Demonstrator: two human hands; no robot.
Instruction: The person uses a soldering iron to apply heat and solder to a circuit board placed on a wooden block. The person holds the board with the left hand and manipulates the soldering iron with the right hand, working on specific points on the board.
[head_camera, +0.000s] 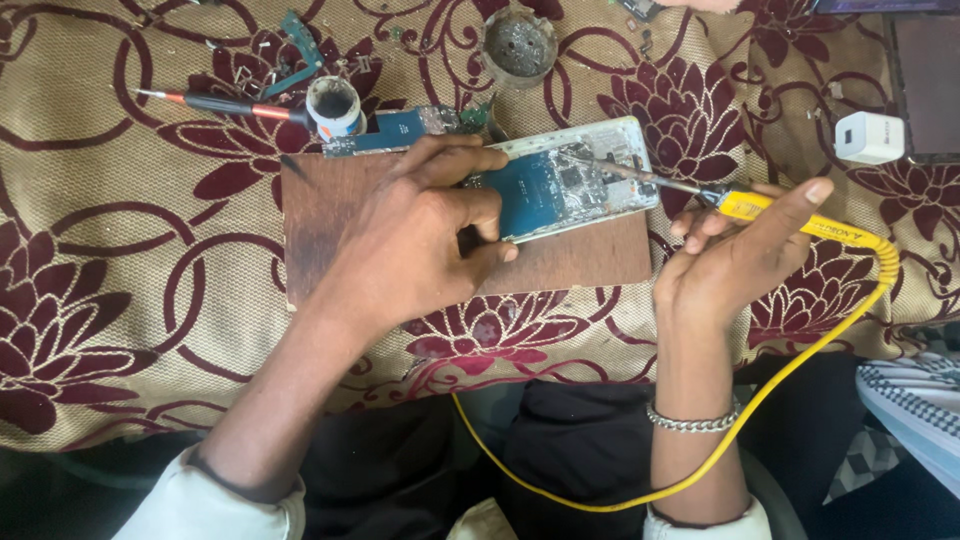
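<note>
An opened phone with its blue circuit board (560, 185) exposed lies on a brown wooden board (580, 262). My left hand (415, 235) presses on the phone's left end and holds it down. A yellow soldering iron (790, 218) is gripped in my right hand (735, 262); its metal tip (610, 168) touches the circuit board near the phone's upper right part. The iron's yellow cord (790, 370) loops down past my right wrist, which wears a metal bracelet (692, 421).
The table is covered by a beige cloth with maroon flowers (120, 300). Behind the board lie a red and black screwdriver (225, 103), a small white pot (333, 105), a round metal tin (518, 45), loose circuit parts (405, 125) and a white charger plug (868, 137).
</note>
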